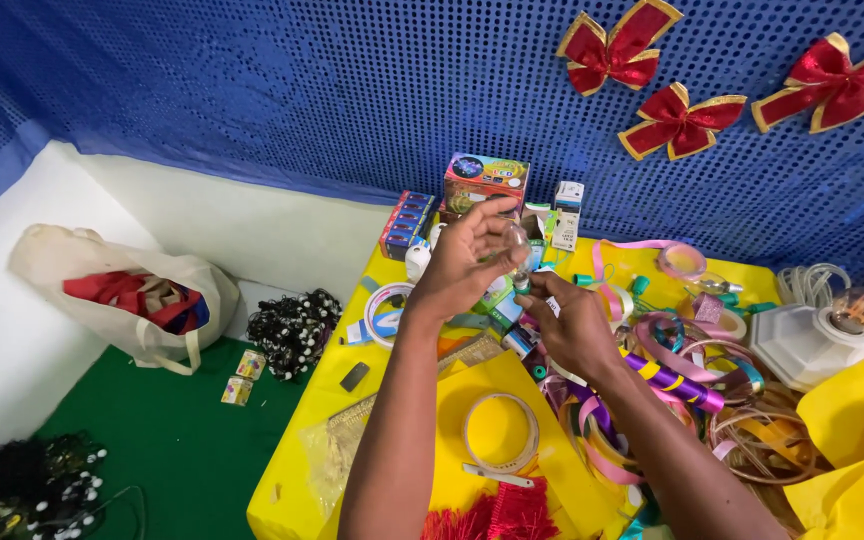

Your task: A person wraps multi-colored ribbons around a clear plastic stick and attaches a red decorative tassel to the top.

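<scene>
My left hand (464,262) is raised over the yellow table (302,480), fingers curled around a clear glass light bulb (514,246). My right hand (570,322) sits just below and to the right, its fingers pinching the bulb's metal base (523,281). Both forearms reach in from the bottom of the view. Under the hands lie small boxes and ribbon rolls, partly hidden.
Colourful boxes (485,181) stand at the table's back. Tangled ribbon rolls (692,370) cover the right side, beside a white lamp holder with a bulb (820,335). A cloth bag (132,295) and black bead strings (294,328) lie on the green floor at left. Red bows (680,122) hang on the blue wall.
</scene>
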